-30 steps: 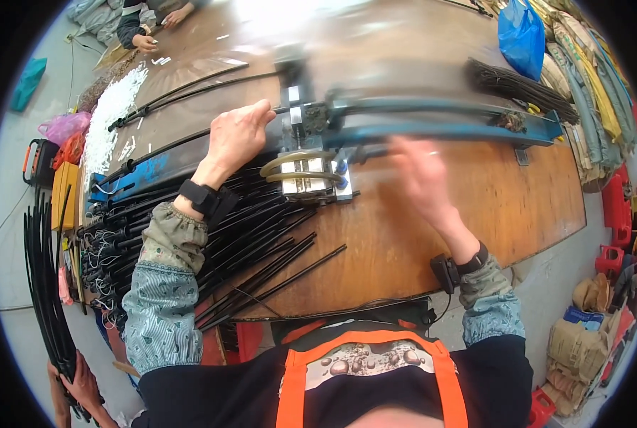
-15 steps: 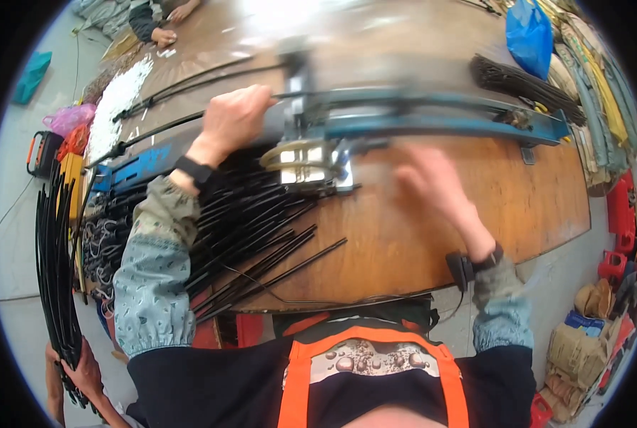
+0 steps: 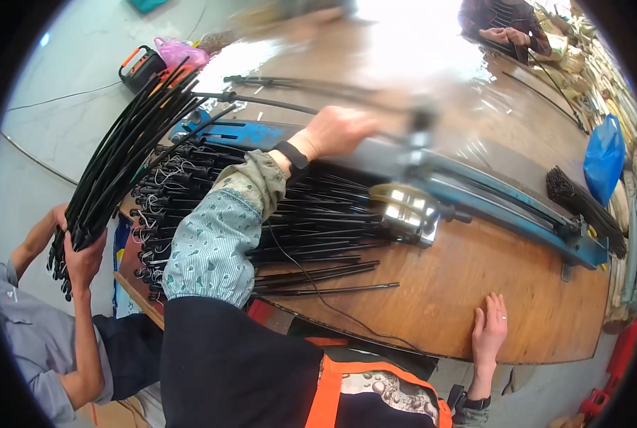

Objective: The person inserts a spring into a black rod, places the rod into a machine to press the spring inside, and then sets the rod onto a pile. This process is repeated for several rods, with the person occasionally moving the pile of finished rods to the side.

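My left hand (image 3: 340,130) is closed around a thin black rod (image 3: 279,103), which runs off to the left above the blue rail. A metal device with a round brass-coloured part (image 3: 404,203) sits on the blue rail fixture (image 3: 504,196), to the right of that hand; its upper part is blurred. Under my left forearm lie many black rods (image 3: 318,207), with dark fittings and pale cord loops at their left ends. Near the table's front edge, my right hand (image 3: 491,328) rests on the wooden top (image 3: 440,299), fingers extended and holding nothing.
At the left, a co-worker's hands (image 3: 83,250) grip a bundle of black rods (image 3: 122,157). Another person (image 3: 507,32) sits across the table. A blue plastic bag (image 3: 604,160) and a dark rod bundle (image 3: 582,207) lie at the right. A black cable (image 3: 311,282) crosses the front.
My view has swung left, so the scene sits further right. My right hand has come down from beside the device to the table's front edge. The co-worker's bundle now leans over the table's left end.
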Demonstrator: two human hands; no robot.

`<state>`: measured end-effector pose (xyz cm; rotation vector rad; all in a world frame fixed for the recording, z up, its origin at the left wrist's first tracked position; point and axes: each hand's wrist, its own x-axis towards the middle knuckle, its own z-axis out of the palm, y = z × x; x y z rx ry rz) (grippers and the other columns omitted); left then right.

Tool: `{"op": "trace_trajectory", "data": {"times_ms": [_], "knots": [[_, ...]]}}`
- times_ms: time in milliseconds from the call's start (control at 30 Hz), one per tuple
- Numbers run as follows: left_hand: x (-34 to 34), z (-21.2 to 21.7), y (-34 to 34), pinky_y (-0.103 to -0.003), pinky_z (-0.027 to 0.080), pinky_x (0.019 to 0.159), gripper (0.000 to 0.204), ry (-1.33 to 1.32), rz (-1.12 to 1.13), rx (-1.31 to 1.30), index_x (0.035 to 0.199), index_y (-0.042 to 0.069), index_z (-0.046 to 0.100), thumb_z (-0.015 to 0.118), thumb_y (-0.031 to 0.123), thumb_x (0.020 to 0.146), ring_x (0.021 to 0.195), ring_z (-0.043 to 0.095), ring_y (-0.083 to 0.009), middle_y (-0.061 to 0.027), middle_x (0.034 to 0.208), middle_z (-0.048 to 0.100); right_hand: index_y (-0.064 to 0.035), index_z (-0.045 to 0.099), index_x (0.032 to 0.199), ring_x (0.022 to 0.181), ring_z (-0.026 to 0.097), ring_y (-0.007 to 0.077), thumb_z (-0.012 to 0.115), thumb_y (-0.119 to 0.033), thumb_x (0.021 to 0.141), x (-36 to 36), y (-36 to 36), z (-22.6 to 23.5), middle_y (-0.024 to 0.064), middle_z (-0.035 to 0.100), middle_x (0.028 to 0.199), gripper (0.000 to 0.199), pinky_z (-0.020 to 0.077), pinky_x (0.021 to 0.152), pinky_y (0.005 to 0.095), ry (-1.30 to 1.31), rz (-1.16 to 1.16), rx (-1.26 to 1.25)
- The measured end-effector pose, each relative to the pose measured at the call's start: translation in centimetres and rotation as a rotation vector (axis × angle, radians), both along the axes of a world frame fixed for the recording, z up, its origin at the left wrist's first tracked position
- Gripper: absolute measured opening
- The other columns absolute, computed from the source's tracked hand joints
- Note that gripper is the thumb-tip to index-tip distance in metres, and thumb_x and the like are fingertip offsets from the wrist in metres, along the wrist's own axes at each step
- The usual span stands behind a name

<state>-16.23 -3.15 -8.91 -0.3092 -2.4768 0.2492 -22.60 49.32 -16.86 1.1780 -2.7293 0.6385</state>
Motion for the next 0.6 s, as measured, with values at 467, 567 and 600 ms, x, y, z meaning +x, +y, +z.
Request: {"op": "trace_trajectory", "data": {"times_ms": [467,567,600], "knots": [[0.8,7.5,0.9,-0.034,0.049,0.055,0.010,0.199,0.022,0.036,0.084,0.012,0.057,0.066,0.016,0.082,0.065,0.062,-0.0210,-0.0027,0.071,0.057,0.0016,0.060,0.116,0.128,0.047,0.0379,0.061,-0.007,0.089,0.8,0.8,-1.3,0.0180,0.058,0.129,0.028,0.0387,0.105,0.0458,0.058,-0.016,-0.023],[0.0,8.8,7.1,-0.034,0.049,0.053,0.010,0.166,-0.153,-0.019,0.083,0.013,0.056,0.065,0.017,0.082,0.062,0.061,-0.0204,-0.0022,0.067,0.054,0.0016,0.060,0.116,0.128,0.047,0.0379,0.061,-0.007,0.089,1.4,1.1,-1.2,0.0182,0.058,0.129,0.028,0.0382,0.106,0.0457,0.051,-0.033,-0.059],[0.0,9.0,9.9,-0.034,0.049,0.053,0.010,0.131,-0.208,-0.017,0.082,0.013,0.056,0.065,0.016,0.081,0.061,0.061,-0.0199,-0.0018,0.066,0.053,0.0017,0.060,0.116,0.127,0.047,0.0379,0.061,-0.007,0.089,1.7,1.5,-1.1,0.0182,0.058,0.129,0.028,0.0381,0.106,0.0457,0.028,-0.036,-0.082]]}}
